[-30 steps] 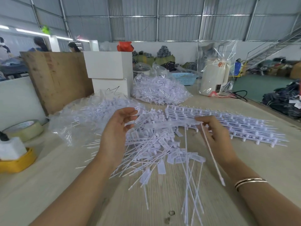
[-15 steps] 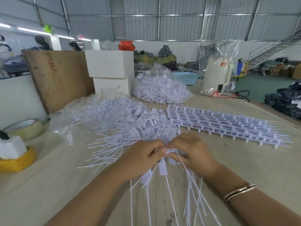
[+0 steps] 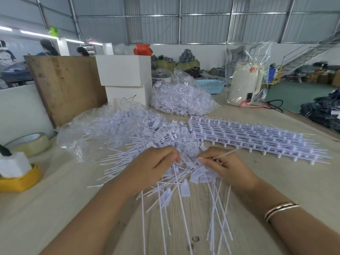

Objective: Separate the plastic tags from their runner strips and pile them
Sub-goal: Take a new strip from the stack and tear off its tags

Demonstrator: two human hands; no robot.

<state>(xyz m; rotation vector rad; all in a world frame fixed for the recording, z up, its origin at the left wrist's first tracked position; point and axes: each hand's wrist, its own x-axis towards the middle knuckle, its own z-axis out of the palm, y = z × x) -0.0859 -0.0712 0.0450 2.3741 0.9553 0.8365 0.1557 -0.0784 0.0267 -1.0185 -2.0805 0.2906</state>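
Note:
A loose pile of white plastic tags (image 3: 161, 137) spreads over the wooden table's middle, with long thin stems fanning toward me. My left hand (image 3: 152, 166) has curled fingers pinching tags at the pile's near edge. My right hand (image 3: 224, 166) pinches a thin white runner strip (image 3: 228, 153) that points up and to the right, and its fingertips meet tags close to the left hand. Stacked unseparated tag strips (image 3: 257, 137) lie in rows to the right of the pile.
A clear bag of tags (image 3: 182, 100) sits behind the pile, another plastic sheet (image 3: 88, 129) under its left side. White boxes (image 3: 125, 74), a wooden board (image 3: 66, 85), tape roll (image 3: 29, 144) and yellow holder (image 3: 20, 181) stand left. A bagged kettle (image 3: 244, 83) is far right.
A second ago both hands were raised apart, the right one holding a bare strip. They dropped together onto the pile's near edge and now sit slightly apart there, the strip angled up right.

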